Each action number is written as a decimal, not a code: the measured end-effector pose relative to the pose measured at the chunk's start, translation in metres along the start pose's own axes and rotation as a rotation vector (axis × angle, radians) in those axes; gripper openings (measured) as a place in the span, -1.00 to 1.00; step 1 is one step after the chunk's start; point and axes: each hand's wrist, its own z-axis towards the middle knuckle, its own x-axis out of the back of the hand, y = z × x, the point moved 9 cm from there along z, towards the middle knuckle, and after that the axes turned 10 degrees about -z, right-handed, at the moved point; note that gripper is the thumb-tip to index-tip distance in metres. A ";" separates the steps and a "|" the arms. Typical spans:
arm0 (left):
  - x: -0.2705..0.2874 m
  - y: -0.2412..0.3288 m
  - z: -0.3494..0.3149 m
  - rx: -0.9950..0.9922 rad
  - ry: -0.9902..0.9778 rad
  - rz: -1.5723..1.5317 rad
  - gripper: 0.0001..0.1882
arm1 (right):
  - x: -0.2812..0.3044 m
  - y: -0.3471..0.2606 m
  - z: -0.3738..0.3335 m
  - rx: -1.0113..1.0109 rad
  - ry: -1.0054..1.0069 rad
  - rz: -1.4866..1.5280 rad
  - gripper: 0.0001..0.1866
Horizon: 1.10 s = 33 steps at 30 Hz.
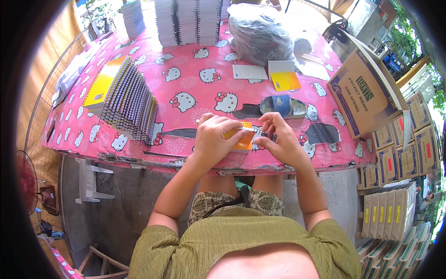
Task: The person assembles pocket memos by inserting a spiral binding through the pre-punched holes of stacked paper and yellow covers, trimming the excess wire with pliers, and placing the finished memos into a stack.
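Note:
My left hand [216,136] grips a small yellow-orange memo pad [243,145] close to the table's front edge, thumb on its face and fingers behind. A row of punched holes or binding shows along the pad's upper edge. At the pad's right end, my right hand [281,142] has thumb and fingers pinched around something small and dark, partly hidden by the fingertips. Just beyond my right hand lies a blue patterned slipper [282,106] on the table.
A tall stack of spiral-bound yellow memo pads [127,100] stands at left. White coil-bound stacks [188,23] and a grey plastic bag [260,35] are at the back. An open cardboard box [367,90] sits on the right, with more cartons [388,165] beside the pink table [195,74].

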 end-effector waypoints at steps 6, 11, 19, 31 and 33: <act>-0.002 -0.002 0.000 -0.004 -0.009 -0.003 -0.85 | 0.006 -0.041 -0.004 0.186 0.225 -0.392 -0.86; 0.004 -0.006 -0.005 -0.006 -0.016 -0.029 -0.86 | 0.037 0.013 0.022 0.173 0.192 -0.428 -0.74; 0.006 0.002 -0.014 -0.056 0.148 0.097 -0.80 | 0.060 0.163 0.043 -0.122 -0.110 -0.837 -0.33; -0.012 -0.013 -0.002 0.124 0.055 -0.141 -0.55 | 0.032 0.062 0.023 0.151 -0.057 0.405 -0.54; -0.013 -0.016 -0.004 0.167 0.030 -0.138 -0.52 | 0.029 0.050 0.022 0.179 -0.045 0.583 -0.55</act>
